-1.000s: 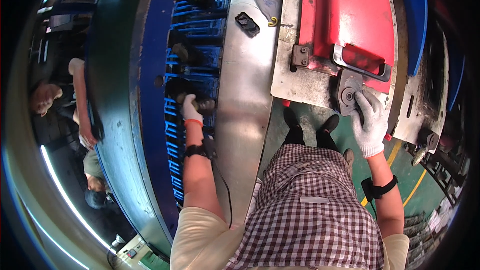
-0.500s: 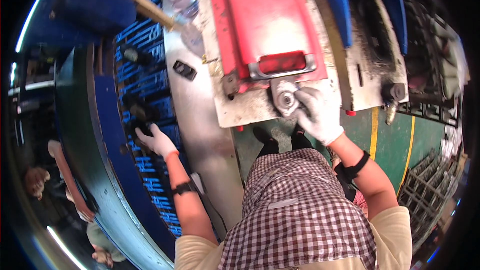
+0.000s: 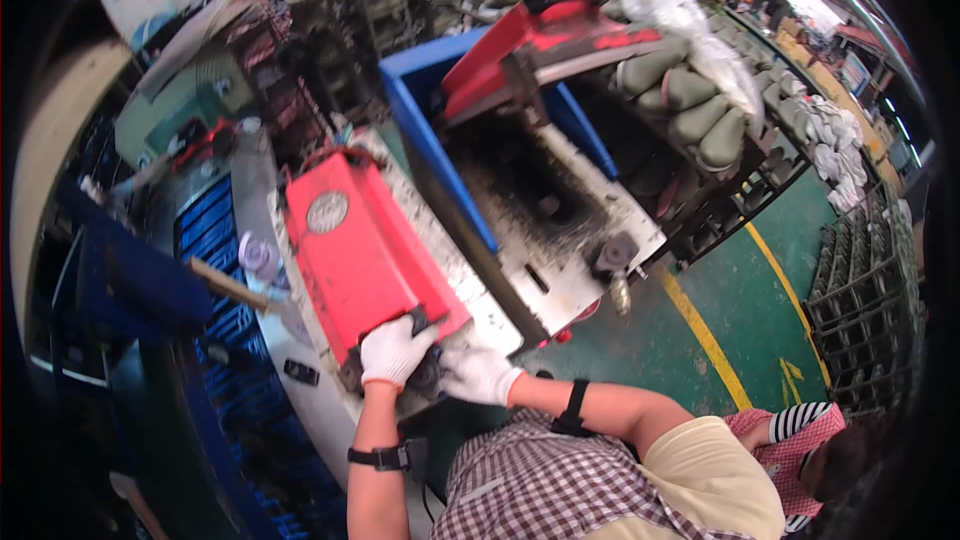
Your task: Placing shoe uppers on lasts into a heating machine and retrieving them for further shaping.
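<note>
My left hand, in a white glove, lies over the front end of a red machine cover. Its fingers curl at the handle there, which the hand mostly hides. A dark patch shows just beyond the fingertips. At the front edge, below the cover, sits a dark round knob. My right hand, also gloved, is at the knob's right side with bent fingers against it; blur softens the exact contact. The cover is lowered on its worn pale base plate.
Right of me stands a similar machine with its red lid raised, between blue side panels. A blue slatted conveyor runs at left, beside a small black device. Green shoe-shaped forms fill a rack. Another person is at lower right.
My left hand has come from the conveyor to the front of the red cover. My right hand remains by the knob. The view has swung, bringing the neighbouring machine and racks into sight.
</note>
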Motion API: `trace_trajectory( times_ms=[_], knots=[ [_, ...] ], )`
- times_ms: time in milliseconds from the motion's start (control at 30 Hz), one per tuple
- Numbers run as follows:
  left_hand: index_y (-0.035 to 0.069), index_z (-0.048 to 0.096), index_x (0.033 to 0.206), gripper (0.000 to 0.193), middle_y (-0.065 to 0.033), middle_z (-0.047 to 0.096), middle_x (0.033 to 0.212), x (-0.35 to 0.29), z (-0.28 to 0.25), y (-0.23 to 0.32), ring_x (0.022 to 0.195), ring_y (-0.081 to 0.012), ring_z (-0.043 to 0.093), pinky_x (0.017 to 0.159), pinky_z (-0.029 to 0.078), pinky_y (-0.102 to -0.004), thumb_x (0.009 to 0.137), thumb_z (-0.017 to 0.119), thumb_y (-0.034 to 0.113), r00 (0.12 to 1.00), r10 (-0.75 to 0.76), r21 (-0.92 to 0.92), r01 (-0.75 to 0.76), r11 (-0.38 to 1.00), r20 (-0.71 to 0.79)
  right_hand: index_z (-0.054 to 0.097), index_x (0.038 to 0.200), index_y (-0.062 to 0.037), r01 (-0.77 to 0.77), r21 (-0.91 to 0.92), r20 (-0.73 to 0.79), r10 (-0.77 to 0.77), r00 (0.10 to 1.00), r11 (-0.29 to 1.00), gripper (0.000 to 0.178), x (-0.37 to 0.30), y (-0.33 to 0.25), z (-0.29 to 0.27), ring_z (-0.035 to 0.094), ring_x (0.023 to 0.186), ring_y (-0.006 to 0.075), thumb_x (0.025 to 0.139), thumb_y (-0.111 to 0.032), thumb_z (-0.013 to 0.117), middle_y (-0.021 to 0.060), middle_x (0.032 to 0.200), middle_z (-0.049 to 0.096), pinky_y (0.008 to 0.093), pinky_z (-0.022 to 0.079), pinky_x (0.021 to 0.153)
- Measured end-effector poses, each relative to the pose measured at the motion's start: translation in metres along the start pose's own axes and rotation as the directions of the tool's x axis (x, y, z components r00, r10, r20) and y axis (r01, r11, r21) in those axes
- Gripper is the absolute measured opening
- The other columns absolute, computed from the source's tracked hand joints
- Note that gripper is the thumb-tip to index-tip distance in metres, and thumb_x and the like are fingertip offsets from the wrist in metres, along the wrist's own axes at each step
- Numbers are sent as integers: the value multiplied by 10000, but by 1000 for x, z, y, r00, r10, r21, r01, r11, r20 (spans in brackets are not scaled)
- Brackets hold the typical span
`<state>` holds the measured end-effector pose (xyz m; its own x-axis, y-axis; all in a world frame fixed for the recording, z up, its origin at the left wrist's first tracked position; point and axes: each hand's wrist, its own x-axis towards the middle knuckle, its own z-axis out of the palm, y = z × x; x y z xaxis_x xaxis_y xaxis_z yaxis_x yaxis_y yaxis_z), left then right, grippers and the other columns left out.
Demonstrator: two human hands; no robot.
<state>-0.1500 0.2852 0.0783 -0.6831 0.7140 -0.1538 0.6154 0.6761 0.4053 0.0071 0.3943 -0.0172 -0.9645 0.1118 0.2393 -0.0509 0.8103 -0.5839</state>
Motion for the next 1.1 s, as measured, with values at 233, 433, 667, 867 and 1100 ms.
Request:
trace_trajectory(
  times_ms=[233,433,667,867,1100],
  knots=[
    [62,786,892,562,-130,771,802,11,-10,0,823,-291,765,816,574,-416,778,710,607,962,-158,-6,163,987,224,628,1058,-72,-203,-3,394,188,900,979,393,14,-4,-17,715,869,423,919,-439,649,213,904,713,533,557,800],
    [63,801,923,500,-112,774,791,15,-12,4,772,-242,761,796,571,-372,756,767,533,955,-183,-70,204,977,233,633,1134,-88,-196,-26,458,186,869,980,450,20,-3,-26,720,872,438,917,-482,649,234,880,728,534,561,808],
    [56,803,961,533,-137,782,860,15,-9,1,847,-281,765,820,572,-399,735,772,538,944,-209,-84,236,968,254,640,1131,-102,-190,-35,468,184,864,981,445,20,-6,-26,716,879,440,915,-491,648,212,897,735,533,559,833],
    [70,810,982,514,-129,785,868,15,-9,0,850,-268,767,823,572,-388,732,782,518,941,-212,-114,249,962,264,641,1104,-95,-155,-25,417,151,896,988,438,16,1,-16,715,876,436,915,-490,645,201,885,733,532,557,825],
    [42,797,895,318,-68,731,719,18,1,-8,672,-156,695,670,533,-316,766,839,329,952,-192,-226,246,943,237,634,1169,-80,-200,-21,467,187,864,979,454,22,-4,-26,726,904,426,904,-449,613,225,947,744,530,557,829]
  ],
)
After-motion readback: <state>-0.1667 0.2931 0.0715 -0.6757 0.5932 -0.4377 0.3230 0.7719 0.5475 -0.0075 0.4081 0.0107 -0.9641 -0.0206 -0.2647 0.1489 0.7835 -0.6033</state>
